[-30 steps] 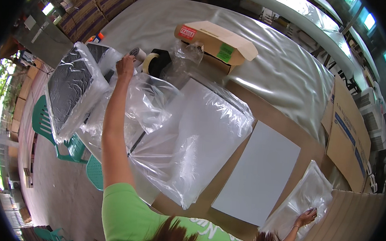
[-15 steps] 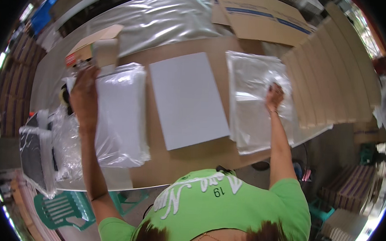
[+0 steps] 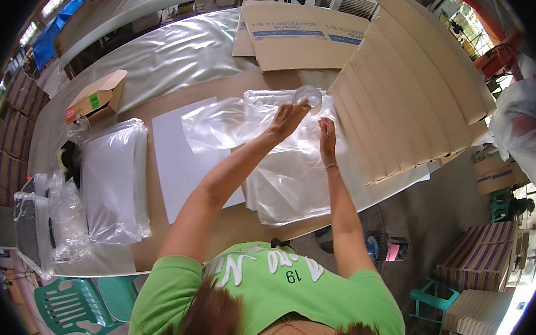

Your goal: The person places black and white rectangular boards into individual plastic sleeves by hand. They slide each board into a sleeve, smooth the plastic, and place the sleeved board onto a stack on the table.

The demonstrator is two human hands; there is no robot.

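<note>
My left hand (image 3: pixel 290 118) is closed at the edge of a clear round object (image 3: pixel 307 96), perhaps a tape roll, over the top of a stack of clear plastic bags (image 3: pixel 288 184). Just to its right, above the same stack, my right hand (image 3: pixel 327 138) has its fingers drawn together; what they hold, if anything, is hidden. A loose sheet of clear plastic (image 3: pixel 212 126) spreads left from under my left forearm. It partly covers a white board (image 3: pixel 176 168) lying flat on the brown table covering.
Left of the board lies a plastic-wrapped white stack (image 3: pixel 112 182), with a small open carton (image 3: pixel 97 99) beyond it. Crumpled plastic (image 3: pixel 68 217) sits at the left edge. Large cardboard sheets (image 3: pixel 414 90) lean at the right; flat printed cardboard (image 3: pixel 306 38) lies at the back.
My left hand has swung from the carton on the left across to the bag stack, where the round object now shows. Plastic now overlaps the board. The whole view has shifted right.
</note>
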